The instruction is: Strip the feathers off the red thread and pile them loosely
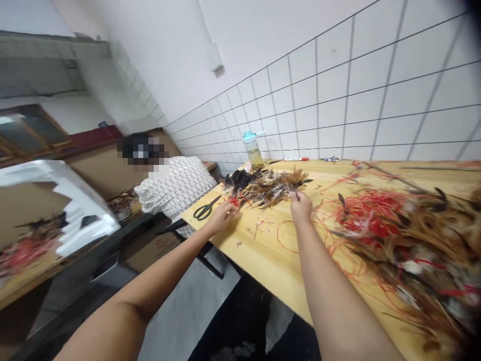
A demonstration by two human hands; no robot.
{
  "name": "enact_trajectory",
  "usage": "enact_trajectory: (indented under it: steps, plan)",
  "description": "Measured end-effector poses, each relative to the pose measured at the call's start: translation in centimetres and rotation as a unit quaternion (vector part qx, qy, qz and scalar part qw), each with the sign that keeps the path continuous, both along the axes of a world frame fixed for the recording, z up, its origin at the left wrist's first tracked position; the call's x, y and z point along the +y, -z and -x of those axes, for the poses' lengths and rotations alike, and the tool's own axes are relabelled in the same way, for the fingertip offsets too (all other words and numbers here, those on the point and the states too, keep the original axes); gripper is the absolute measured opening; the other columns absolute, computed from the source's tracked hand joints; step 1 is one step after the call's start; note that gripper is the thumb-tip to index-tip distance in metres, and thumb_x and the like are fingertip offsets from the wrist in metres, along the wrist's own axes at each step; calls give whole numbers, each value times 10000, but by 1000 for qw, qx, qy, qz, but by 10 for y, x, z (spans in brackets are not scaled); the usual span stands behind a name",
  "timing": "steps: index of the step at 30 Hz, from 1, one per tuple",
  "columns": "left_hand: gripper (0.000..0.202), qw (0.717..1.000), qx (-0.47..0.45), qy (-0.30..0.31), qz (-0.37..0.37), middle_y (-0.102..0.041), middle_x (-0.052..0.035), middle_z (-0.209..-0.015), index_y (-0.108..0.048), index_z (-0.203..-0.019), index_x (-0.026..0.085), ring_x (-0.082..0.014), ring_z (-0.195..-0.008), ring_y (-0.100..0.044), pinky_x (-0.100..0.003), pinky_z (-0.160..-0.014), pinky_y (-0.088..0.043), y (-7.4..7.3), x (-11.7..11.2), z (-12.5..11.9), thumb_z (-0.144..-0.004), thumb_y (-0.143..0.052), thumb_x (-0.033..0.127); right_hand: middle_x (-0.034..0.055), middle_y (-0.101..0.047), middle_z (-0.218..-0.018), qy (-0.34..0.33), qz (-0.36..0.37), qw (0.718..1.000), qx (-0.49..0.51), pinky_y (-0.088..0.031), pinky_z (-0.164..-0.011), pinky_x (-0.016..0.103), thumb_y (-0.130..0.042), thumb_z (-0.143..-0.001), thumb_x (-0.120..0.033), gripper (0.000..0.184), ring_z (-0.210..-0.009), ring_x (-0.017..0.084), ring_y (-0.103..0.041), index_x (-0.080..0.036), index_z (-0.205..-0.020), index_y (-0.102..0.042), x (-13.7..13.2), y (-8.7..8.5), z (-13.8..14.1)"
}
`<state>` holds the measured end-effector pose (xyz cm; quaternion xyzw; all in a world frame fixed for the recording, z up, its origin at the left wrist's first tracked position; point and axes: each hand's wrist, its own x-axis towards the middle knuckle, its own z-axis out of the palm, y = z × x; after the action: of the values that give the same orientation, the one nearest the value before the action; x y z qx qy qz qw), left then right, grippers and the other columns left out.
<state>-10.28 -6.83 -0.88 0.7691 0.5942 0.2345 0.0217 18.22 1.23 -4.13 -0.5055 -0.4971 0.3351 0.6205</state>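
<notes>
While the right hand [300, 204] pinches the right end of the feather bundle [268, 186], which lies toward the bench's [263, 260] left edge, the left hand [224, 216] curls beside red strings [233, 201], its grip too blurred to tell. Scissors [209, 206] lie at the near left corner; a bottle [254, 154] stands by the far edge.
</notes>
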Motion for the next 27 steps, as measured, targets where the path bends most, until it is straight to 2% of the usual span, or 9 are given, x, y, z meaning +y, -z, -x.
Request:
enact_trajectory:
  steps: [6, 9, 11, 14, 16, 18, 20, 24, 27]
  plan:
    - [127, 987, -37, -156, 8, -638, -46, -899, -605, -908, 171, -160, -818, -581, -300, -768, -466, 12, -7, 27, -840, -536, 253, 48, -650, -702, 11, -24, 999, -26, -383, -691, 316, -484, -738, -429, 256, -741, 215, -543, -219, -665, -611, 5, 5, 0]
    - [199, 972, -61, -228, -9, -634, -68, -958, -597, -1002, 155, -166, -833, -579, -301, -764, -459, 12, 8, 32, -847, -540, 266, 48, -657, -721, 9, -24, 999, -36, -396, -710, 319, -483, -747, -416, 253, -735, 210, -546, -217, -676, -622, 6, 7, 0]
    - [222, 964, -75, -255, -13, -632, -87, -985, -605, -1011, 143, -175, -864, -578, -305, -782, -452, 9, 24, 33, -846, -552, 282, 48, -654, -729, 7, -20, 999, -44, -399, -723, 323, -485, -751, -420, 258, -735, 210, -545, -214, -689, -628, 6, 6, -1]
    - [170, 961, -94, -259, 1, -643, -79, -964, -634, -911, 147, -177, -870, -572, -295, -799, -436, 6, 50, 33, -793, -623, 268, 50, -647, -740, 1, -17, 999, -52, -401, -742, 331, -491, -745, -417, 251, -747, 213, -547, -211, -696, -627, 6, 5, -2]
    - [96, 961, -112, -254, 20, -640, -51, -814, -629, -770, 150, -168, -781, -562, -285, -757, -427, 4, 62, 33, -758, -648, 244, 48, -640, -742, -6, -13, 998, -54, -400, -745, 333, -492, -742, -410, 241, -747, 211, -546, -210, -683, -612, 6, 5, -3]
    - [118, 958, -138, -248, 33, -608, -22, -694, -601, -696, 156, -151, -686, -538, -272, -699, -415, 1, 69, 35, -762, -633, 248, 38, -621, -720, -21, -12, 998, -58, -397, -741, 333, -487, -747, -406, 234, -741, 207, -540, -213, -668, -592, 7, 6, -4]
    - [149, 954, -170, -244, 32, -591, -7, -663, -581, -711, 160, -133, -637, -517, -256, -656, -404, -5, 71, 38, -801, -584, 279, 23, -585, -679, -41, -20, 996, -70, -392, -732, 332, -482, -755, -405, 234, -729, 202, -526, -217, -655, -577, 10, 8, -5]
    - [177, 947, -223, -233, 8, -616, -13, -742, -559, -794, 167, -118, -662, -527, -238, -660, -411, -22, 71, 50, -864, -473, 305, 7, -521, -677, -46, -37, 994, -89, -385, -726, 338, -509, -743, -426, 253, -729, 191, -506, -216, -618, -574, 19, 16, -7]
    - [143, 947, -233, -222, 7, -631, -14, -765, -563, -793, 172, -128, -695, -537, -248, -689, -418, -25, 70, 58, -831, -528, 306, 10, -520, -721, -21, -36, 997, -67, -395, -713, 334, -538, -725, -452, 270, -722, 176, -500, -210, -612, -577, 25, 22, -10]
